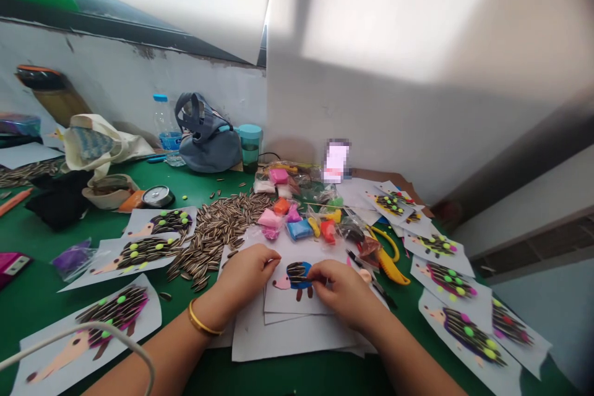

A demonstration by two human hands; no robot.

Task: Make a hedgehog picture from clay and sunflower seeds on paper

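A small hedgehog picture (297, 276) lies on white paper in front of me, with a pink face, brown legs and a blue clay body partly covered by dark striped sunflower seeds. At the right edge of the blue body, the thumb and fingertips of my right hand (341, 291) are pinched together; what they hold is hidden. My left hand (250, 278) rests at the paper's left side, its fingers closed, and I cannot make out anything in them. Behind that hand spreads a big pile of sunflower seeds (223, 223). More white sheets (288, 343) are stacked underneath.
Bagged coloured clay (301, 230) lies beyond the paper, with yellow-handled scissors (392, 267) to the right. Several seed-covered hedgehog pictures (468, 331) flank both sides. A blue-grey bag (208, 142), water bottle (167, 133) and teal-lidded cup (250, 145) stand by the wall. A white cable (111, 329) crosses front left.
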